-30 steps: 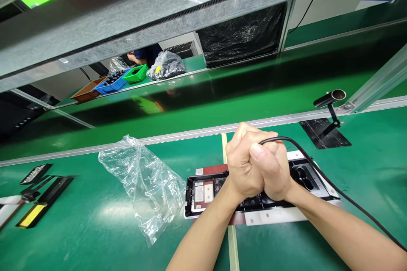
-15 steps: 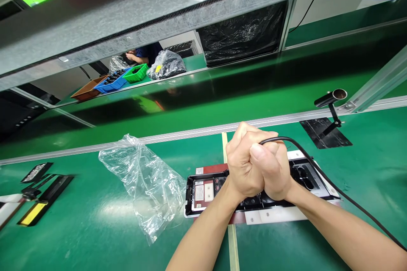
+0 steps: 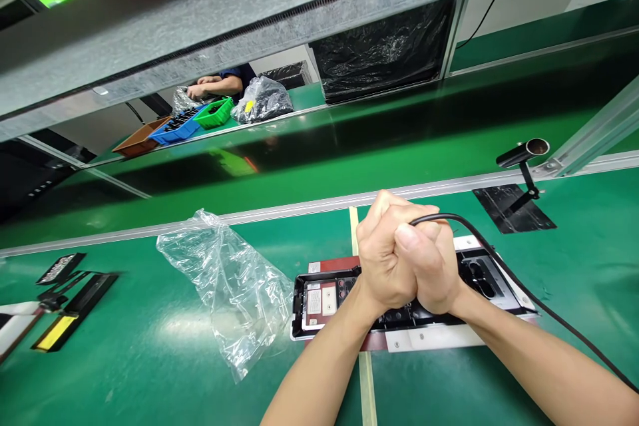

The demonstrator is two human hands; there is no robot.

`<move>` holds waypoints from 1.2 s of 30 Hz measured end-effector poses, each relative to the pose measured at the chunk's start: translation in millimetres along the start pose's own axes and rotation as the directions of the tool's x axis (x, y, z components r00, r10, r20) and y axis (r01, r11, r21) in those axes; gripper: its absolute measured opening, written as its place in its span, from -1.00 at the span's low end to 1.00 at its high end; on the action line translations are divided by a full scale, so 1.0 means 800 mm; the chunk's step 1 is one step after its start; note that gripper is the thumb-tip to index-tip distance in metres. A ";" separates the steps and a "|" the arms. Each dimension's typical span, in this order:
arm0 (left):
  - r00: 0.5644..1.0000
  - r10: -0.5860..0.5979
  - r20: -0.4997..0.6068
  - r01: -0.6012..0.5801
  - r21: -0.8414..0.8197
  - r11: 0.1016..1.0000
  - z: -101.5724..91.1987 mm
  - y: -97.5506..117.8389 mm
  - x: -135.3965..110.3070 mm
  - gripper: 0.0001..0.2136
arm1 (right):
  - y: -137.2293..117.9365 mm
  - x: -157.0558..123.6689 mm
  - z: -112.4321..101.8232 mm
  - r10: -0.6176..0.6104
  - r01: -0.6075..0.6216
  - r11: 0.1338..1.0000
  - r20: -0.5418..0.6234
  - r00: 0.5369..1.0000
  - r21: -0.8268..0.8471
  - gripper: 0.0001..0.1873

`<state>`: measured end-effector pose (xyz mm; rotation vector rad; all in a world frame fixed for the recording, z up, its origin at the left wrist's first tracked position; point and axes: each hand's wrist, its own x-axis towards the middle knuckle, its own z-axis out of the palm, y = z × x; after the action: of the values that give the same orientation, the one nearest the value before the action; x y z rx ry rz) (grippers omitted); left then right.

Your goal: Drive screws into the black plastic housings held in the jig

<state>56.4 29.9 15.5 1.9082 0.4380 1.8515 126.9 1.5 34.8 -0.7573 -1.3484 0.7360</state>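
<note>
Both fists are pressed together over a long black plastic housing (image 3: 399, 319), my left hand (image 3: 382, 253) on the left side and my right hand (image 3: 434, 266) against it. A black cable (image 3: 479, 236) runs from the lower right up and into the grip between them. Whatever else the closed fingers hold is hidden. The housing lies open side up in a red-brown and white fixture (image 3: 424, 339), with sockets and small parts showing at its left end. The hands cover its middle.
A clear plastic bag (image 3: 234, 299) lies left of the housing. Farther left is a black and yellow tool (image 3: 70, 319). A black tube on a bracket (image 3: 524, 153) stands at right. Behind are a metal shelf (image 3: 239, 46), a blue bin (image 3: 174, 130) and a co-worker's hands (image 3: 210, 86).
My hands stay clasped in the same place, and the housing has not moved. In the back, the co-worker's hands have shifted left, toward the clear bag. The view has shifted very slightly.
</note>
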 end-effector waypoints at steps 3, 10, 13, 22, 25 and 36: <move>1.000 0.004 0.000 -0.004 -0.043 0.999 0.000 -0.002 -0.001 -0.81 | 0.002 0.000 -0.001 -0.054 0.053 0.999 0.014 0.998 0.011 -0.57; 1.000 0.016 -0.006 -0.016 -0.057 0.998 0.001 -0.003 0.000 -0.81 | 0.000 0.001 -0.001 -0.081 0.081 0.997 0.010 0.997 -0.001 -0.60; 1.000 0.017 -0.009 -0.018 -0.064 0.998 0.001 -0.004 -0.001 -0.82 | -0.001 0.002 -0.001 -0.081 0.081 0.997 0.008 0.997 -0.006 -0.60; 1.000 0.015 -0.008 -0.016 -0.081 0.997 0.001 -0.003 -0.002 -0.83 | 0.000 0.000 -0.001 -0.109 0.109 0.994 0.024 0.994 0.012 -0.59; 1.000 0.014 -0.017 -0.016 -0.082 0.997 0.002 -0.003 -0.001 -0.83 | -0.001 0.000 -0.002 -0.103 0.103 0.995 0.024 0.994 0.008 -0.61; 1.000 0.012 -0.013 -0.013 -0.028 1.000 0.002 0.001 0.001 -0.80 | -0.003 0.002 -0.001 -0.092 0.092 0.996 0.008 0.996 0.004 -0.58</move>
<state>57.9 29.6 16.6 1.8852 0.4029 1.8692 127.9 1.5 38.1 -0.6853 -1.3800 0.6696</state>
